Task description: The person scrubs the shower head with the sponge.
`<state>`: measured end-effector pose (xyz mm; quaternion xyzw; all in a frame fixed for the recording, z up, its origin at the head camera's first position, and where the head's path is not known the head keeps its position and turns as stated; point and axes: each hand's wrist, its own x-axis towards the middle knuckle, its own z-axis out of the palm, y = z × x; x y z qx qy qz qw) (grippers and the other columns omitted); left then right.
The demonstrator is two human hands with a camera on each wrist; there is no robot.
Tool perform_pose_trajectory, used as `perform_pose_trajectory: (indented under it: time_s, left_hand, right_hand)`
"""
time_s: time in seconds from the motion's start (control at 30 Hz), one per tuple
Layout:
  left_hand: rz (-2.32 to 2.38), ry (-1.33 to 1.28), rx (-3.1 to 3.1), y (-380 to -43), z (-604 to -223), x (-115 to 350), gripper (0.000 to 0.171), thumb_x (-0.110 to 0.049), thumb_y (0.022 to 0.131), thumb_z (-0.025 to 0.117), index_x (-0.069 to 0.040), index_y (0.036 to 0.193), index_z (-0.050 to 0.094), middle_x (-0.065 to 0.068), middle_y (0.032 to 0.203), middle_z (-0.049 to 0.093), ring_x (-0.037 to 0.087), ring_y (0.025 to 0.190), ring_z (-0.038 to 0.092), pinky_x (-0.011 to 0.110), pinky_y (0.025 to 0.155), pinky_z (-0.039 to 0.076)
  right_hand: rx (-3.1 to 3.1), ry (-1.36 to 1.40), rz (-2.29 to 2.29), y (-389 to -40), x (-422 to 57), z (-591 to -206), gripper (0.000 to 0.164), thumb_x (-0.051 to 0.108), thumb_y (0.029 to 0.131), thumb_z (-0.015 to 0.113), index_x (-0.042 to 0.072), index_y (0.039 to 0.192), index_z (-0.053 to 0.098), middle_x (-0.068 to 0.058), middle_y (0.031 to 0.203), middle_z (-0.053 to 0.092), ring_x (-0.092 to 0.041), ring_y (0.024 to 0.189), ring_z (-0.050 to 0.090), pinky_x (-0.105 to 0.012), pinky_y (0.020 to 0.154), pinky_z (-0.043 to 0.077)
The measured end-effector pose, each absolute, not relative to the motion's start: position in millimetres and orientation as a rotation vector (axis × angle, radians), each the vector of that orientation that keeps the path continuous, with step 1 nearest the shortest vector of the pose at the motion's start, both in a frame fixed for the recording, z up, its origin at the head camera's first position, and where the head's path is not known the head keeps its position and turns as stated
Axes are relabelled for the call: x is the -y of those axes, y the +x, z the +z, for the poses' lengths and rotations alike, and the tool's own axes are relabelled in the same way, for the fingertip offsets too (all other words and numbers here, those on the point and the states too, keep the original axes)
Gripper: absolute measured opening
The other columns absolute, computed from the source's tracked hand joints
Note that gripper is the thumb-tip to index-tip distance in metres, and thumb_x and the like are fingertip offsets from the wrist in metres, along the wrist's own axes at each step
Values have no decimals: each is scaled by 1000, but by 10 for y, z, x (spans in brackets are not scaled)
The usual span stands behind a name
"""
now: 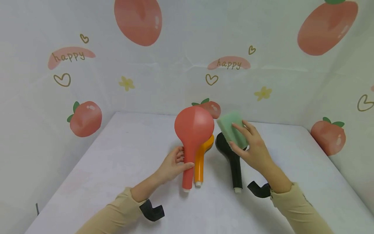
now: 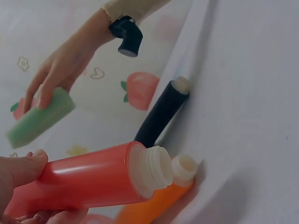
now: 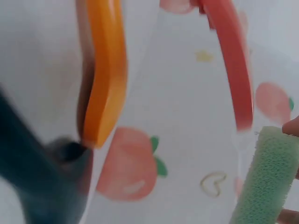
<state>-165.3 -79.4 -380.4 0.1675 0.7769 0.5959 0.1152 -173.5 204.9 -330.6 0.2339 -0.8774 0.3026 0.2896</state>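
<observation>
My left hand [image 1: 172,165] grips the handle of a red handheld shower head [image 1: 194,125], raised off the table with its round head up and the smooth face toward me. In the left wrist view its white threaded end [image 2: 158,167] points right. My right hand [image 1: 257,150] pinches a light green sponge [image 1: 230,125] between thumb and fingers. The sponge is held above the head of a black shower head [image 1: 236,172] and apart from the red one. Behind the red one lies an orange shower head [image 1: 199,165], its head partly hidden.
The black and orange shower heads lie on a white table [image 1: 125,146], handles toward me. A white cloth backdrop [image 1: 169,74] printed with fruit and hearts rises behind the table and at both sides. Black bands [image 1: 152,211] sit at both wrists.
</observation>
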Motion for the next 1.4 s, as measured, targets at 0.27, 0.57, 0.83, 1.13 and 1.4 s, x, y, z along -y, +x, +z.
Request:
perform_pose_trajectory:
  time_s: [0.27,0.57,0.83,1.13,1.4]
  left_hand:
    - [1769,580,-2271,-1561,-3714,698,53,-14,85,68,5,125,39,22,117,58,24,99,58,32,89,53]
    - [1794,681,-2268,-1549,-3800,639,53,-11,85,67,6,126,39,23,114,58,26,100,59,25,85,52]
    - [1789,670,-2258,-1543,-3814,626,54,-13,86,66,5,128,38,22,119,56,26,103,58,20,84,51]
    - [1805,716,-2249,-1523,-3811,637,57,-11,86,65,3,132,35,21,121,52,28,107,55,31,86,53]
    - [1780,642,-2240,-1550,-3858,666,58,-15,86,66,5,131,36,22,120,55,25,102,58,26,82,55]
  right_hand:
    - [2154,896,679,-1708,-1753,-3335,43,26,86,63,9,125,57,-28,135,43,-43,118,48,-55,81,52]
    - [1960,1015,568,-1743,-1542,-3418,37,36,91,51,10,115,64,-28,130,49,-39,111,53,-47,85,50]
    - [1953,1064,461,-1755,-1512,-3505,34,35,92,51,14,115,65,-26,130,51,-38,109,52,-48,86,50]
    - [1944,1189,409,-1738,-1535,-3544,33,32,93,48,18,117,64,-23,130,52,-35,113,50,-42,88,49]
    - [1883,1119,427,-1819,-1675,-3491,31,32,93,50,16,113,67,-25,125,55,-38,107,52,-45,83,50]
